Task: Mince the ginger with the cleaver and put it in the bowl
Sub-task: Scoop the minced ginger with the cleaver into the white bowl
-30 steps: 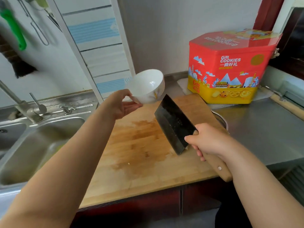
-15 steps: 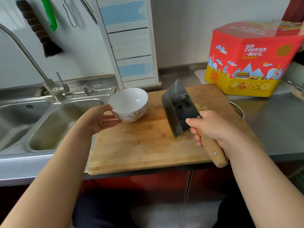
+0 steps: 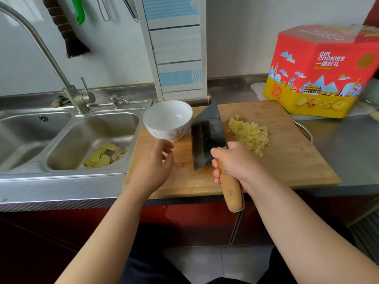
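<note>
A pile of minced yellow ginger [image 3: 249, 133] lies on the wooden cutting board [image 3: 287, 160], right of centre. An empty white bowl [image 3: 167, 119] stands on the board's far left corner. My right hand [image 3: 233, 160] grips the cleaver [image 3: 207, 136] by its wooden handle; the dark blade is held up between the bowl and the ginger. My left hand [image 3: 156, 162] hovers with relaxed fingers just in front of the bowl, not touching it.
A steel double sink [image 3: 67, 140] lies to the left, with ginger peel [image 3: 102, 155] in the near basin and a tap [image 3: 67, 89] behind. A red and yellow cookie tin [image 3: 320, 70] stands at the back right on the steel counter [image 3: 348, 148].
My left hand set the bowl down on the board's left corner and let go of it. The view tilted downward, and the minced ginger came into sight beside the cleaver.
</note>
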Demonstrator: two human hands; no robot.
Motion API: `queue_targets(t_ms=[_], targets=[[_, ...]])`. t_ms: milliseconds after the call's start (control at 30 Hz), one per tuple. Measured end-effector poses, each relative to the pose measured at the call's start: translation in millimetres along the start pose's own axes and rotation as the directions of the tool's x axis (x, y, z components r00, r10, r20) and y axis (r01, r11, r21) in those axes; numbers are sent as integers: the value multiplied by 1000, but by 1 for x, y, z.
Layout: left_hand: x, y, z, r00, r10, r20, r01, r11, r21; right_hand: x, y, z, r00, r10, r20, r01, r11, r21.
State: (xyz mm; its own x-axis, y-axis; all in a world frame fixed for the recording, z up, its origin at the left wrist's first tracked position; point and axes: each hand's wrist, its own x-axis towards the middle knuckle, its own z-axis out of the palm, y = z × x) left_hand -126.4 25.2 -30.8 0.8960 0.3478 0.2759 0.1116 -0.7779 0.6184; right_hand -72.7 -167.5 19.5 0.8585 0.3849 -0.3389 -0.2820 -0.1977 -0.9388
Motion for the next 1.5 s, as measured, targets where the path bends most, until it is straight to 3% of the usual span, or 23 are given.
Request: queue_targets(t_ms=[233,500,733,967,1067,1167,1233,1300,1367,1500], targets=[[4,-9,-3,993,-111,33,116,954,-275,-1,17,26,1000,10,-24,-12,997,-74],[12,-6,-3,992,-126,6,120,932,-343,5,4,-27,993,-1,-117,-27,970,-241],[22,19,9,997,-76,15,76,923,-379,7,-6,-92,971,2,-240,-69,960,-272],[34,40,17,999,-42,-25,28,910,-413,1,-24,-108,977,-149,-149,91,936,-339],[33,49,15,999,2,-53,-28,874,-486,-8,-37,-107,936,-326,-135,215,831,-514],[32,59,8,990,12,-143,-93,814,-573,-15,-35,-110,897,-435,-71,252,639,-726],[31,65,5,975,47,-218,-161,827,-539,-18,-26,-116,899,-438,-26,211,482,-850],[30,71,5,942,171,-290,-280,877,-390,-21,-15,-122,885,-466,-20,155,335,-929],[33,77,9,885,366,-288,-425,888,-178,-24,-4,-125,854,-521,-16,143,264,-954],[35,94,29,788,616,13,-612,780,133,-24,15,-127,800,-599,-22,126,204,-971]])
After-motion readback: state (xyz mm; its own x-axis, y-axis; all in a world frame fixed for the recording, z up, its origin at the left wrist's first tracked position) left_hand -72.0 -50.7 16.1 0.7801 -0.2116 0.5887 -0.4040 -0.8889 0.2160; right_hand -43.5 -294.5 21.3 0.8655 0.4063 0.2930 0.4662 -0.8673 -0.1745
